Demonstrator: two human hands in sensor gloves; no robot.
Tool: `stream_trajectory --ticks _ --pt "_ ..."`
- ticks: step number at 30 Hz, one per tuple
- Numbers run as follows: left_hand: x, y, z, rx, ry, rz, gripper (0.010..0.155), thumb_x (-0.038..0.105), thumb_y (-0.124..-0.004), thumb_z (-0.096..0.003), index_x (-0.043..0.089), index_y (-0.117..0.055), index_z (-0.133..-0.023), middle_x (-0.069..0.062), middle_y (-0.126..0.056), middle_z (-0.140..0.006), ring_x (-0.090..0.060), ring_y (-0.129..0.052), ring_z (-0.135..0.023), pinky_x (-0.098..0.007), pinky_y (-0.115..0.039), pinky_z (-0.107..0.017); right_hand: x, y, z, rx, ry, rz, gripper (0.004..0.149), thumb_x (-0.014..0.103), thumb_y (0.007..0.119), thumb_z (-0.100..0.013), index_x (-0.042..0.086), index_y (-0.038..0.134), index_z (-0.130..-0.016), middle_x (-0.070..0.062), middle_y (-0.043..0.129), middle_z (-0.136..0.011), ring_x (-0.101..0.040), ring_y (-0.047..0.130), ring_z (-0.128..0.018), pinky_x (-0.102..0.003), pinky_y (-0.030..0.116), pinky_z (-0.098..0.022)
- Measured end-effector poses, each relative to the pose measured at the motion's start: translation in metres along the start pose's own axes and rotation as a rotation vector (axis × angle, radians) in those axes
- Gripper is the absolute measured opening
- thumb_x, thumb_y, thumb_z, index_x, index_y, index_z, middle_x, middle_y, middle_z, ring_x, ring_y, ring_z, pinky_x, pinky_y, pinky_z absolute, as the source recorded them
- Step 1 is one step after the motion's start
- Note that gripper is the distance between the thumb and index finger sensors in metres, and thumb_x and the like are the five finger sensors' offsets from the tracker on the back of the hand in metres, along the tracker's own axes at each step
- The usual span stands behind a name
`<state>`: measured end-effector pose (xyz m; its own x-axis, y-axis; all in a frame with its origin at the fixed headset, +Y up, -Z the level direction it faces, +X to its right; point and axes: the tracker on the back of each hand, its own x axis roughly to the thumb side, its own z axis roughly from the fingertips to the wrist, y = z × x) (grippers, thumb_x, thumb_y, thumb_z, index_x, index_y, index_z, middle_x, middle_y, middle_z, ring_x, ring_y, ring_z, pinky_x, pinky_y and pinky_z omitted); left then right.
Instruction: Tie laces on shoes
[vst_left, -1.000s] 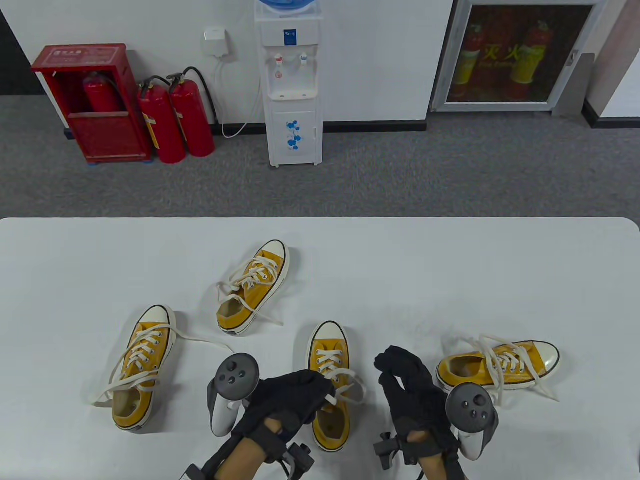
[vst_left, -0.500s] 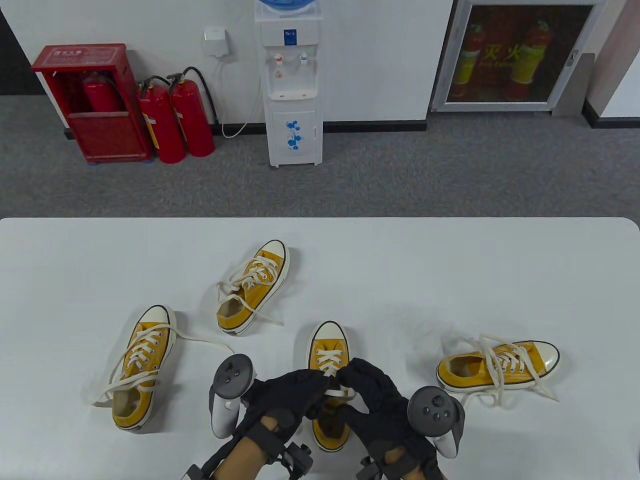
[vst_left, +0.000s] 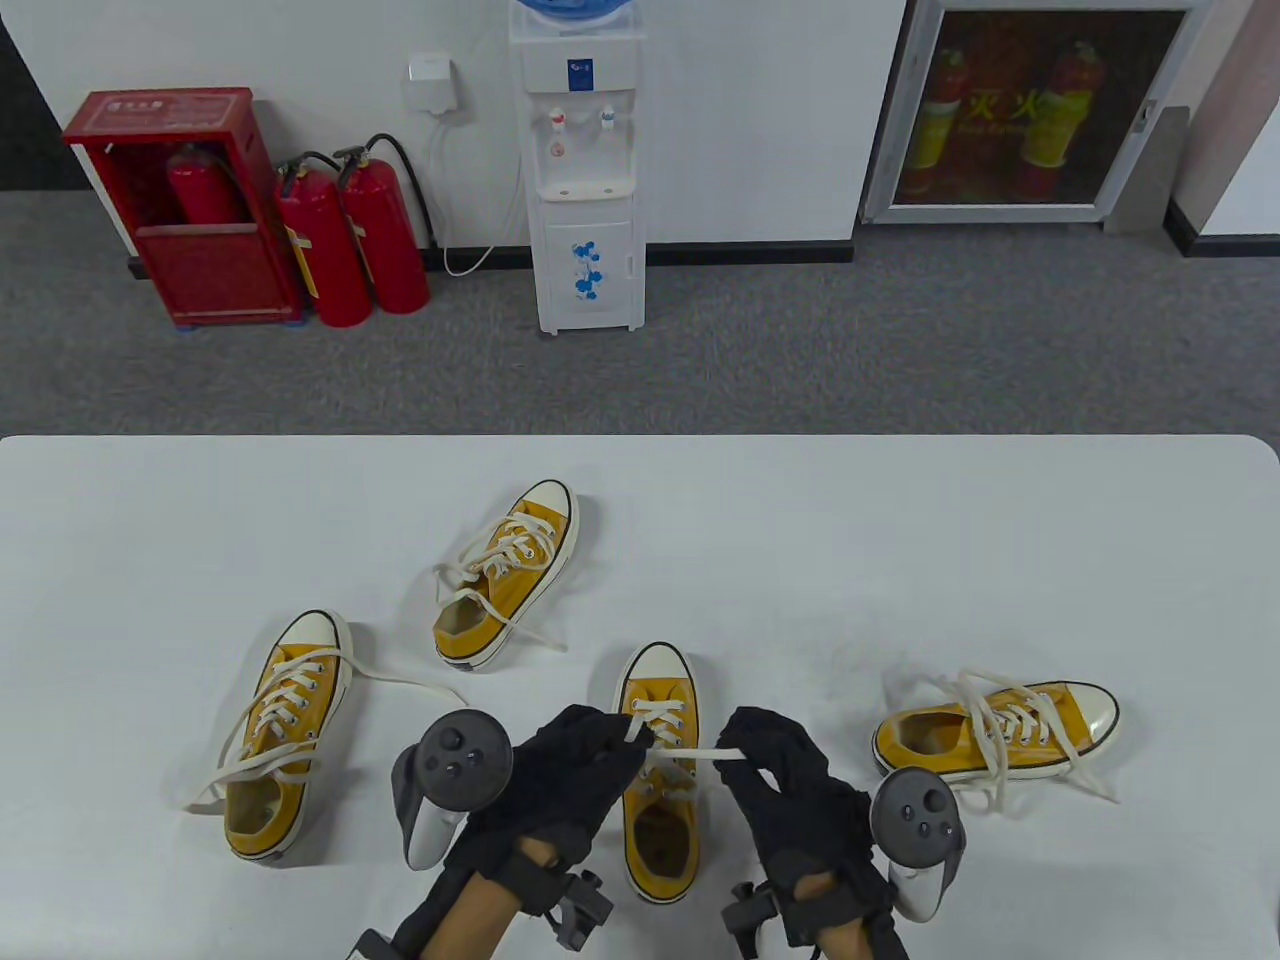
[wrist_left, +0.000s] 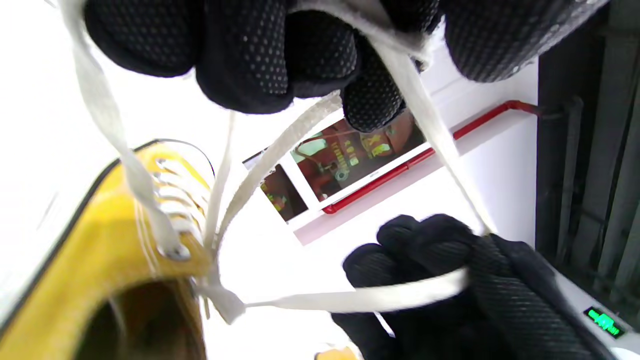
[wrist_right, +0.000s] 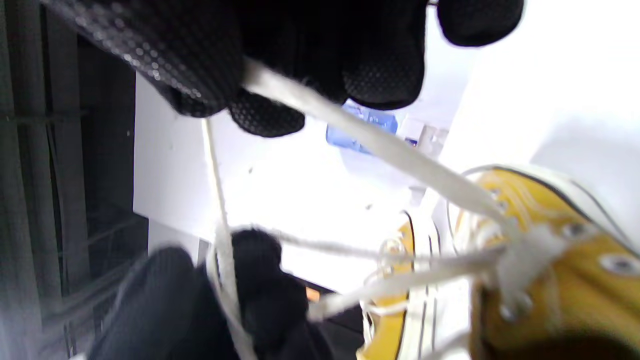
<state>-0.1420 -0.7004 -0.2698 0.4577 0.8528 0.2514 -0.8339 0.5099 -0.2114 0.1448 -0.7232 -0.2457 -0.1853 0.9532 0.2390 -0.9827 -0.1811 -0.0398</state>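
Spanning the scene, a smooth white table (vst_left: 900, 520) carries four yellow canvas shoes with rubber toe caps. At its near edge the middle shoe (vst_left: 660, 800) sits between two knit-gloved hands. The left hand (vst_left: 570, 780) and right hand (vst_left: 790, 790) each pinch an end of its flat, cream lace (vst_left: 690, 755), stretched taut.

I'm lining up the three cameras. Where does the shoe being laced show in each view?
Table view: bottom centre, shoe being laced between the hands.
Left wrist view: lower left, yellow side and eyelets.
Right wrist view: lower right.
Shared landmark: the white lace stretched between both gloves.
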Motion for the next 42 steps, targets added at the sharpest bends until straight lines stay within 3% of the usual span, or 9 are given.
stream_trajectory --ticks 3,13,17,27,35,42 --pt "0.001 0.01 0.001 0.015 -0.014 -0.035 0.054 0.057 -0.076 -0.0478 0.026 -0.086 -0.09 -0.007 -0.087 -0.085 -0.031 -0.093 -0.062 -0.058 -0.074 -0.058 0.004 -0.015 -0.001 -0.073 -0.023 0.011 0.042 0.04 0.081 -0.044 0.013 0.087 -0.076 -0.009 0.07 -0.097 -0.034 0.076 -0.083 -0.063 0.053 -0.065" --pt "0.004 0.047 0.011 0.089 0.022 -0.398 0.055 0.062 -0.076 -0.0459 0.03 -0.086 -0.089 -0.004 -0.086 -0.083 -0.03 -0.092 -0.063 -0.058 -0.074 -0.059 0.003 -0.061 -0.005 -0.283 -0.015 0.144 0.041 0.04 0.081 -0.044 0.014 0.088 -0.075 -0.009 0.071 -0.096 -0.034 0.078 -0.082 -0.062 0.055 -0.064" --pt "-0.004 0.065 0.018 0.12 0.047 -0.542 0.05 0.063 -0.077 -0.0449 0.032 -0.092 -0.082 -0.003 -0.088 -0.077 -0.028 -0.093 -0.059 -0.057 -0.076 -0.056 -0.001 -0.076 -0.006 -0.358 0.02 0.215 0.041 0.04 0.082 -0.044 0.014 0.089 -0.075 -0.009 0.072 -0.096 -0.034 0.078 -0.08 -0.061 0.056 -0.064" --pt "-0.048 0.082 0.029 0.13 0.152 -0.597 0.041 0.062 -0.079 -0.0435 0.031 -0.095 -0.063 -0.002 -0.088 -0.075 -0.028 -0.093 -0.056 -0.057 -0.076 -0.055 -0.019 -0.108 -0.006 -0.488 0.168 0.395 0.041 0.042 0.083 -0.045 0.015 0.09 -0.075 -0.01 0.071 -0.095 -0.031 0.08 -0.073 -0.058 0.058 -0.061" --pt "-0.067 0.091 0.035 0.118 0.227 -0.631 0.038 0.06 -0.081 -0.0438 0.028 -0.094 -0.059 -0.003 -0.09 -0.073 -0.029 -0.094 -0.052 -0.056 -0.078 -0.05 -0.032 -0.132 -0.005 -0.537 0.329 0.522 0.04 0.042 0.084 -0.044 0.016 0.092 -0.073 -0.01 0.07 -0.094 -0.028 0.079 -0.068 -0.055 0.058 -0.06" --pt "-0.079 0.095 0.038 0.046 0.32 -0.65 0.037 0.06 -0.08 -0.0443 0.029 -0.094 -0.058 -0.003 -0.091 -0.072 -0.028 -0.096 -0.049 -0.054 -0.08 -0.046 -0.044 -0.144 -0.003 -0.557 0.438 0.587 0.039 0.042 0.084 -0.044 0.017 0.092 -0.074 -0.01 0.07 -0.094 -0.026 0.079 -0.067 -0.054 0.059 -0.059"
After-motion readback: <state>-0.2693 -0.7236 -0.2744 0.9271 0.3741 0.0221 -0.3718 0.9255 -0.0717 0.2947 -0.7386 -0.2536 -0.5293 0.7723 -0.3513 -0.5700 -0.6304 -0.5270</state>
